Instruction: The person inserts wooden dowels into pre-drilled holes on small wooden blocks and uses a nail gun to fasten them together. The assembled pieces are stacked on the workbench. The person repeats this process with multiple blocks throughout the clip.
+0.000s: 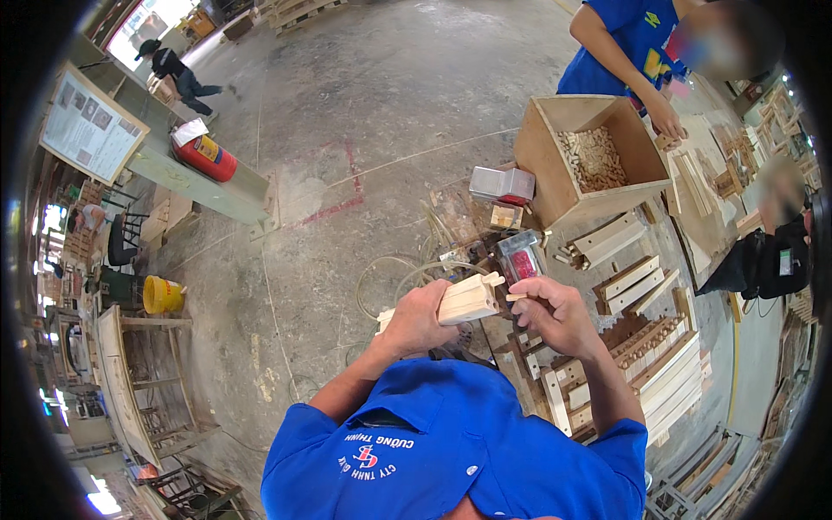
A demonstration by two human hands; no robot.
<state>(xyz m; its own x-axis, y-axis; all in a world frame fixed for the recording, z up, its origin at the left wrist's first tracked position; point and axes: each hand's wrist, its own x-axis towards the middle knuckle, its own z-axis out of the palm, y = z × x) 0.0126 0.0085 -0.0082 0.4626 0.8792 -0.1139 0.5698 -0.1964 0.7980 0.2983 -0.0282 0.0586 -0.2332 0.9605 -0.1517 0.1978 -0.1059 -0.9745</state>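
Note:
My left hand (418,319) is wrapped round a bundle of pale wooden pieces (468,301), held level in front of my chest. From the bundle's right end a short dowel (494,279) sticks out. Just to the right, my right hand (559,317) pinches another small wooden dowel (517,297) between thumb and forefinger, its tip pointing toward the bundle's end. How many pieces make up the bundle I cannot tell. Beyond my right hand stands a clear-sided container (522,256) with something red in it.
A wooden box (555,186) full of dowels stands at the far right, with a co-worker's hand (666,117) beside it. Stacked wooden pieces (667,381) lie right of my right forearm. Hoses (368,282) coil on the floor. A fire extinguisher (205,158) hangs on a post at left.

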